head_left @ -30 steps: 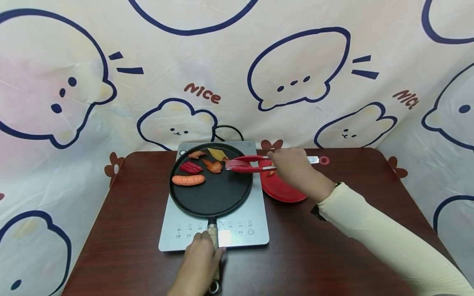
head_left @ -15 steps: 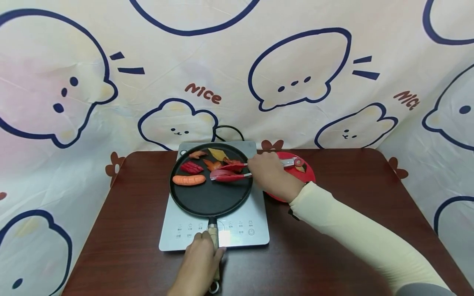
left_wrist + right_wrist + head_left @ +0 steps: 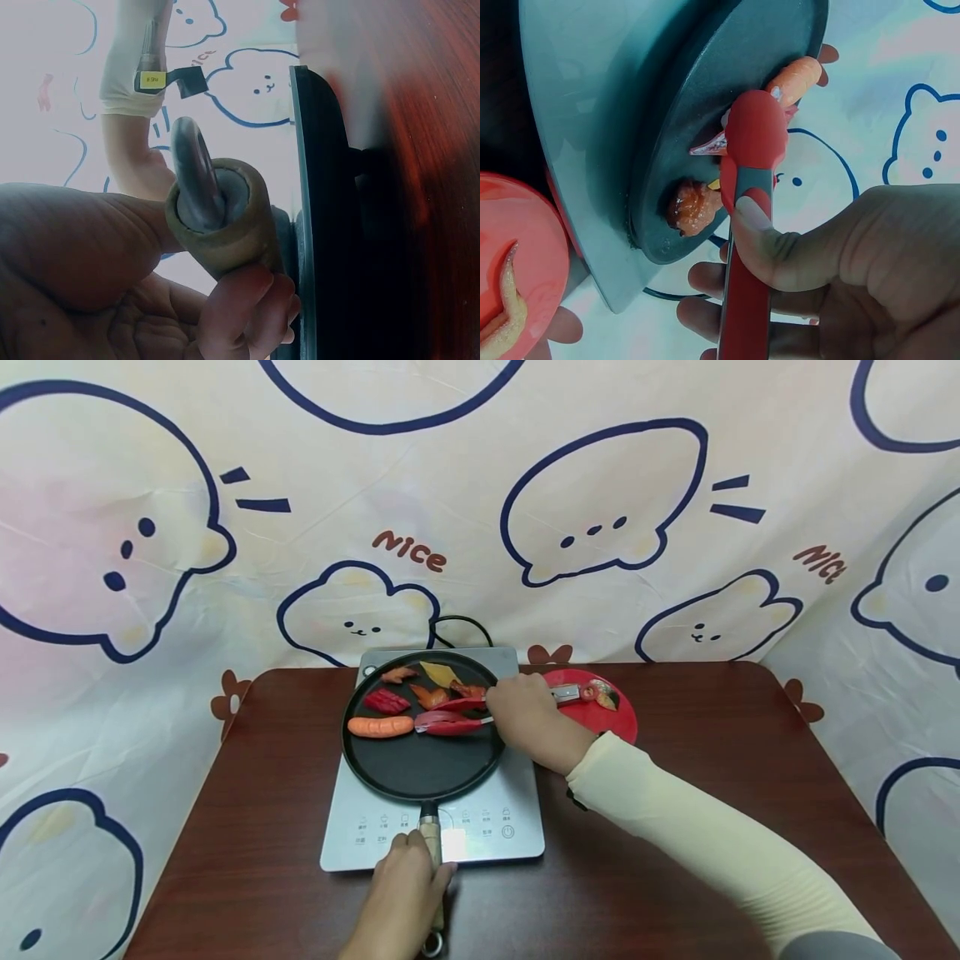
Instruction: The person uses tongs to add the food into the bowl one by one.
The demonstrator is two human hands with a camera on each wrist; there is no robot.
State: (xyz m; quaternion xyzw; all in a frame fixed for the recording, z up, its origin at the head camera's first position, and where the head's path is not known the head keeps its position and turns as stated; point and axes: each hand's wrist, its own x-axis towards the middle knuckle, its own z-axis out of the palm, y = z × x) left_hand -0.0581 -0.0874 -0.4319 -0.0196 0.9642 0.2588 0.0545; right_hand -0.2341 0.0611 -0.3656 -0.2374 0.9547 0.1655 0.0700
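My left hand (image 3: 405, 885) grips the wooden handle (image 3: 225, 247) of a flat black frying pan (image 3: 427, 768); the metal hanging ring shows in the left wrist view. My right hand (image 3: 528, 718) holds red tongs (image 3: 754, 142), thumb on one arm and fingers behind. Between the tong heads, over the pan, is a pinkish slice (image 3: 711, 145); whether it touches the pan I cannot tell. At the pan's left lies an orange sausage (image 3: 381, 727), with a dark red piece (image 3: 387, 700) above it. A yellow piece (image 3: 440, 673) and several orange-brown pieces lie along the far side.
The pan stands on a silver induction cooker (image 3: 487, 847), on a dark wooden table (image 3: 247, 827). A red plate (image 3: 581, 680) with a few food pieces is right of it, partly behind my right arm. A cartoon-print cloth (image 3: 465, 485) hangs behind.
My right hand has moved left with the tongs and the pinkish slice, from the pan's right edge to its middle, beside the sausage. My left hand stays on the handle.
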